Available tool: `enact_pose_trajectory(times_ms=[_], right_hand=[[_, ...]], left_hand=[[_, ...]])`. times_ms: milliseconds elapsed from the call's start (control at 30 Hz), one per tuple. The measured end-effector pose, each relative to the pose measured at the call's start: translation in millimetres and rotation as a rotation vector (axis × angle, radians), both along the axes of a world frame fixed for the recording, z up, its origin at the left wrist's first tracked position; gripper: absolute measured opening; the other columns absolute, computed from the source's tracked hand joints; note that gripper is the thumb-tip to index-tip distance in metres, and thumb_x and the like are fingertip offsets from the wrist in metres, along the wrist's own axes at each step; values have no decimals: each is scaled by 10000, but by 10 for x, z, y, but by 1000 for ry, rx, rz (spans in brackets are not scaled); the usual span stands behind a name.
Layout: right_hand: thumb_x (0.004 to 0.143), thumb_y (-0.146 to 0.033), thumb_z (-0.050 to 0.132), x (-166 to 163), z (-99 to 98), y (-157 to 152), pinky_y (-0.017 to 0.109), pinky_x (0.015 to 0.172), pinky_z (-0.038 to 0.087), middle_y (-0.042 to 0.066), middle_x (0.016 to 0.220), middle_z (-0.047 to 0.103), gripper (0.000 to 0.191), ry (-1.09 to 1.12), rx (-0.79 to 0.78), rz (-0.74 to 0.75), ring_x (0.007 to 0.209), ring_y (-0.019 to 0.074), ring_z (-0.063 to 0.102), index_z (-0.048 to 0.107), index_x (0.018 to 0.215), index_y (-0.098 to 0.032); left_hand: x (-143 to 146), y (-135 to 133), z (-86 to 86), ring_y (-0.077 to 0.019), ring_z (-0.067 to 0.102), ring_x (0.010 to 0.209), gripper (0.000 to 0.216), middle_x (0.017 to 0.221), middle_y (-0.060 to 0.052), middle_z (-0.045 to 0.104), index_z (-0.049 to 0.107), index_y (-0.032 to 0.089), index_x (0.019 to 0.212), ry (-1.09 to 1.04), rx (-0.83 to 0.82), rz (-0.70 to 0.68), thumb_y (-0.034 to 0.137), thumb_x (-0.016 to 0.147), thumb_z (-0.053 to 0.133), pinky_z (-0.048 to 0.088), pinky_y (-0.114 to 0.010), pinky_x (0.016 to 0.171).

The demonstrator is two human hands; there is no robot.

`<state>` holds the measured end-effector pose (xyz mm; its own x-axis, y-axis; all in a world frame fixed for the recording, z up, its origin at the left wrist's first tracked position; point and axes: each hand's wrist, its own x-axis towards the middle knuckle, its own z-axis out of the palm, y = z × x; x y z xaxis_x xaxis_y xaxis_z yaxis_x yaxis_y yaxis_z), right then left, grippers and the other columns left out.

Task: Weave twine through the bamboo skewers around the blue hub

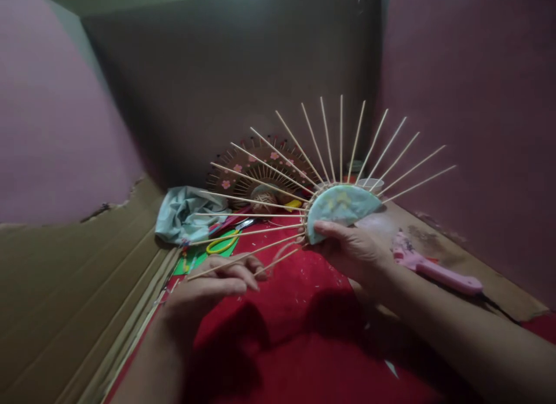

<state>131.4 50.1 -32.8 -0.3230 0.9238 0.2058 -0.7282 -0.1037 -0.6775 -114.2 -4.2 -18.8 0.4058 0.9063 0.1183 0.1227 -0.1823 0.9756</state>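
Note:
My right hand (354, 250) grips a half-round base (343, 206) covered in pale blue cloth with a yellowish pattern, its thumb lying across the front. Thin wooden sticks (341, 138) fan out from the curved edge, with yarn woven around their lower ends. My left hand (217, 282) is at the lower left of the fan, fingers curled in. A loose strand of brown yarn (278, 256) runs from the base to its fingertips. The lowest sticks pass over or beside those fingers.
Behind the fan stands a finished-looking brown fan (237, 175) with pink flowers, near a yarn ball (264, 203). Yellow-handled scissors (222, 243) and crumpled pale blue cloth (185, 213) lie left. A pink glue gun (438, 271) lies right. Red cloth (304, 346) covers the work surface.

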Motion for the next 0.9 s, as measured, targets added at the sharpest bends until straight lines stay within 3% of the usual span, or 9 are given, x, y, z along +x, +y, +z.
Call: enact_pose_trajectory(times_ms=[67,133,267,333,433,533,667,767,900], right_hand=[[637,-140,694,21,37,26,292,592,502,-22,647,641,149,-6,-14,-28,601,129,599,603,749,-174],[629,-131,693,41,67,53,288,599,501,-26,650,638,151,1,-19,-74,603,123,593,604,742,-179],[631,-111,683,53,80,85,281,623,501,-21,691,648,164,44,11,-139,631,117,588,615,761,-184],[636,-108,680,45,68,82,286,625,503,-25,692,645,196,70,15,-166,638,119,584,624,804,-192],[637,-104,679,31,54,64,289,619,506,-31,682,640,212,108,30,-204,630,119,580,629,820,-198],[645,-130,682,21,65,49,302,635,508,-11,684,650,140,95,43,-180,656,140,600,632,765,-180],[650,-114,673,-41,125,29,280,684,501,-7,744,676,144,115,63,-153,716,134,613,644,774,-182],[662,-120,665,-140,171,-4,275,705,495,-10,734,684,113,126,90,-112,713,127,618,655,761,-174],[648,-139,683,-261,186,-44,248,710,476,-8,701,687,80,110,77,-79,693,116,616,664,723,-155]], left_hand=[[-60,23,16,-232,564,939,107,951,-89,660,738,168,683,16,28,39,247,654,672,415,-305,849],[-133,85,17,-219,584,917,125,943,-95,672,731,167,735,-5,-11,225,253,664,676,446,-293,793],[-190,226,-36,-87,512,474,177,580,-16,615,685,134,735,-95,-91,684,266,620,711,379,-182,438],[-150,252,-72,-50,423,382,166,467,20,537,659,106,669,-64,-38,800,252,612,712,304,-150,371],[-82,251,-110,-50,454,392,147,501,1,569,659,88,726,-75,-145,740,193,633,701,327,-136,368],[-88,272,-140,-33,468,403,171,608,-22,610,648,85,847,-324,-358,605,55,681,616,369,-122,377],[-32,285,-201,-13,455,388,288,650,-9,601,627,93,831,-541,-476,616,-100,663,494,407,-116,384],[245,191,-206,-23,506,447,223,905,-85,646,640,88,904,-474,-473,422,-1,709,575,400,-131,371],[711,47,-115,-63,557,525,290,1107,-112,601,622,130,1025,-560,-258,180,240,756,629,407,-172,388]])
